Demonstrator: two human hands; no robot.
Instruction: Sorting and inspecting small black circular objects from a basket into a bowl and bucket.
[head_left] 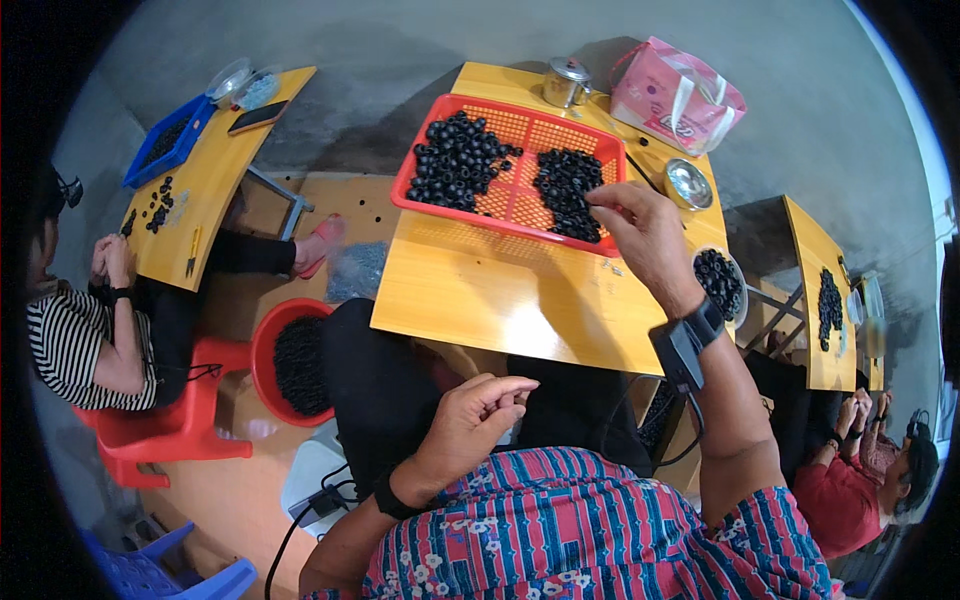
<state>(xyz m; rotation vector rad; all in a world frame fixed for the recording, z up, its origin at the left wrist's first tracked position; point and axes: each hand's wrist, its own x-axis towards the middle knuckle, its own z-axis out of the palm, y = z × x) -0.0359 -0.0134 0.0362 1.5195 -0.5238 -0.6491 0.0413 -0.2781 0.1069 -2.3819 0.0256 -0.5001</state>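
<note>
A red plastic basket [408, 190] stands on the yellow table, with two heaps of small black parts in it. The left heap [455, 165] is made of round, ring-like pieces; the right heap [568, 190] looks finer. My right hand [640, 235] reaches over the basket's right side, its fingers curled and pinched beside the right heap. Whatever is in that pinch is too small to make out. Low above my lap, my left hand [475, 425] is closed, thumb against the forefinger. Its fingers hide anything held there.
On my table [500, 310] are a metal pot [567, 82], a pink bag [680, 95], a metal bowl [688, 184] and a white bowl of black parts [720, 283]. A red tub [262, 350] stands on the floor at left. People sit at tables on both sides.
</note>
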